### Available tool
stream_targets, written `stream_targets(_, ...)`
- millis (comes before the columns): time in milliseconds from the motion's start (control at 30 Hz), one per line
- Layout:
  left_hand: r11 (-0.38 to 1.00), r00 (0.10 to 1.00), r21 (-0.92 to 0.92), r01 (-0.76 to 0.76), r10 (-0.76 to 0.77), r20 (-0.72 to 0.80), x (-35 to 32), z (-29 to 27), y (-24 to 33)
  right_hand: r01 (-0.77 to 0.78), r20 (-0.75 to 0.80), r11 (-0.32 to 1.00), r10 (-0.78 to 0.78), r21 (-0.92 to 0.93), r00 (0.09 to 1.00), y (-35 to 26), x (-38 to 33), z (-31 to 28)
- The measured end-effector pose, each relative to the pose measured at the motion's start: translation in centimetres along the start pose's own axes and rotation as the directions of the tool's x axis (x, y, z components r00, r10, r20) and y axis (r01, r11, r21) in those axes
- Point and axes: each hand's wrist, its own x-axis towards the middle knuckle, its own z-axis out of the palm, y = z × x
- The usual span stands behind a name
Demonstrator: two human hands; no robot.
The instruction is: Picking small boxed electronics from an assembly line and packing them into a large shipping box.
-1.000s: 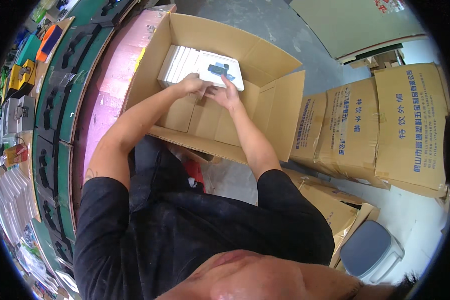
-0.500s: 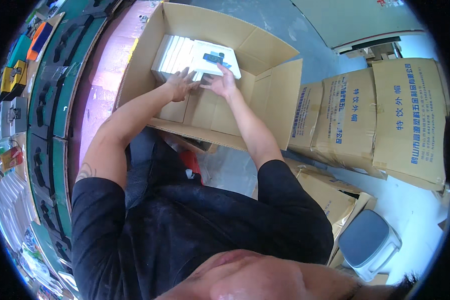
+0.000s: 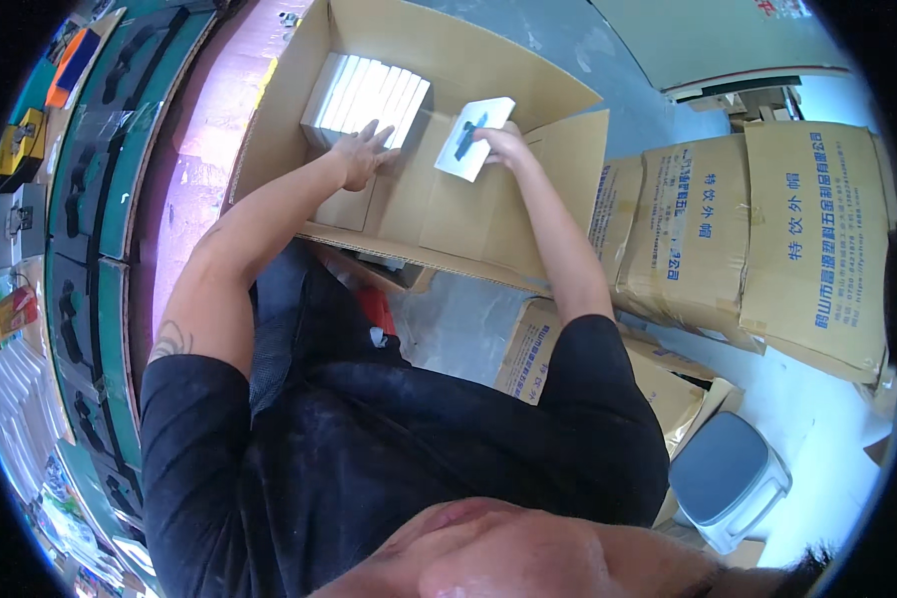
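left forearm (image 3: 274,204) across near edge of open carton (image 3: 483,55); left hand (image 3: 362,159) inside carton, back up, fingers spread. right forearm (image 3: 558,224) over carton's right side; right hand (image 3: 505,149) over carton interior, thumb and fingers closed in pinch.

The bare right hand (image 3: 503,147) partly hides the flat, rectangular white box (image 3: 468,148) (its dark printed picture (image 3: 463,142) looks blurred).

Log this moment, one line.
left hand: at row of thin white boxes in open brown cardboard carton | right hand: holding flat white printed box
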Motion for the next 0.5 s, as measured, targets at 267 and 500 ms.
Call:
stream_targets(267, 0.999, 1.000, -0.035, -0.009, 0.009, -0.021, 0.0, -1.3, 0.1, 0.124, 0.130, 0.989, -0.133, 0.075, 0.983, 2.3, 5.8, 8.1)
stream_targets(500, 0.998, 1.000, -0.061, 0.008, -0.008, 0.000, -0.3, -0.3, 0.1, 0.062, 0.143, 0.984, -0.086, 0.167, 0.986, 4.0, 6.1, 10.0)
